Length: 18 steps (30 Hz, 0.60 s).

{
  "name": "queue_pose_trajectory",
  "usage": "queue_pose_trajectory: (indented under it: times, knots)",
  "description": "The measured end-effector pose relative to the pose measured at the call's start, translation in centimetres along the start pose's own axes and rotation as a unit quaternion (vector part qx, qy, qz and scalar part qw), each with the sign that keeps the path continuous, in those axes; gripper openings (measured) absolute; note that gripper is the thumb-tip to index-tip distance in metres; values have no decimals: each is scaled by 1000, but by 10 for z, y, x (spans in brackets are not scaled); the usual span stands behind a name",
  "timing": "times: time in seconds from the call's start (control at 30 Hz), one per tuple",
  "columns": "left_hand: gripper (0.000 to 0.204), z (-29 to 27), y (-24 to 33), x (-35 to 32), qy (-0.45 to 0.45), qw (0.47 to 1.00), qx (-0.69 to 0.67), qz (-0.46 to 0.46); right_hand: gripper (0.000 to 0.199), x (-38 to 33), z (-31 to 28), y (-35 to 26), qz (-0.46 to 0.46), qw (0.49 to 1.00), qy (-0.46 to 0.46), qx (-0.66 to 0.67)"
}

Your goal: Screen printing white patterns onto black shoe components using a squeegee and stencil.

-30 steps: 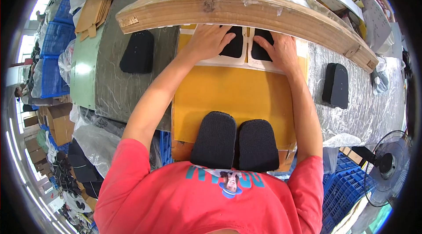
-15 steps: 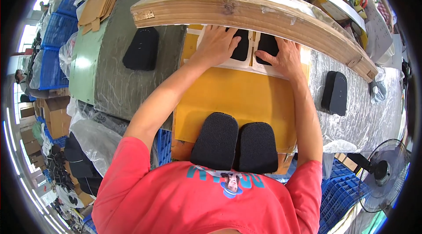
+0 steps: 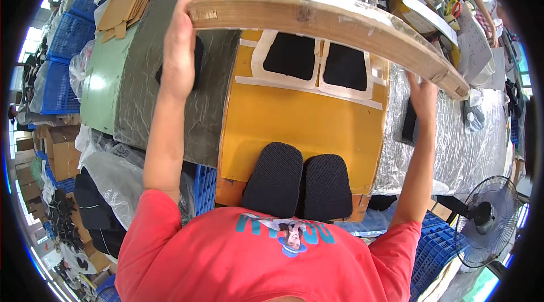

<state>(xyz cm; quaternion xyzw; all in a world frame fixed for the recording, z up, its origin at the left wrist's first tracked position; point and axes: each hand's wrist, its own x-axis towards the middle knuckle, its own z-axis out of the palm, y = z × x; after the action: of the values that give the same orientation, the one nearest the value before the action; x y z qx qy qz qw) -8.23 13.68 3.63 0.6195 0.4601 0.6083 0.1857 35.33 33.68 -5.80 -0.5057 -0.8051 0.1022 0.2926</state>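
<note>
A wooden frame (image 3: 317, 15) with a thick front beam spans the far side of the work surface. My left hand (image 3: 182, 47) wraps the beam's left end, its fingers lying over the top. Near the right end is my right hand (image 3: 424, 98), its fingers partly hidden by the beam. Under the frame, two black pads (image 3: 290, 57) (image 3: 345, 68) show through openings in a pale template (image 3: 313, 79) on a yellow board (image 3: 300, 117). Two black mesh pads (image 3: 276, 174) (image 3: 327, 183) lie on the board's near edge, against my shirt.
Dark pads lie left (image 3: 198, 64) and right (image 3: 409, 123) of the board, partly behind my arms. Cardboard pieces (image 3: 127, 7) lie far left. A fan (image 3: 486, 217) stands at right, beside blue crates (image 3: 433, 248). Plastic sheeting (image 3: 122, 171) hangs at left.
Both hands have left the pads in the template and moved outward to the beam's ends. The wooden frame looks slightly smaller and shifted away, and the pads beneath it are uncovered.
</note>
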Motion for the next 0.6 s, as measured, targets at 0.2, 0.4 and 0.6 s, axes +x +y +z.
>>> queue_pose_trajectory:
  times: [0.2, 0.4, 0.6]
  knots:
    - [52, 20, -19, -91, -2, 990, 5, -139, 29, 57, -31, -31, 3, 994, 34, 108]
    - [14, 47, -53, -125, -36, 975, 73, -207, 41, 101, 58, -129, -296, 941, 131, -100]
    - [15, 46, -53, -125, -22, 978, 76, -192, 20, 72, 74, -151, -257, 961, -89, -41]
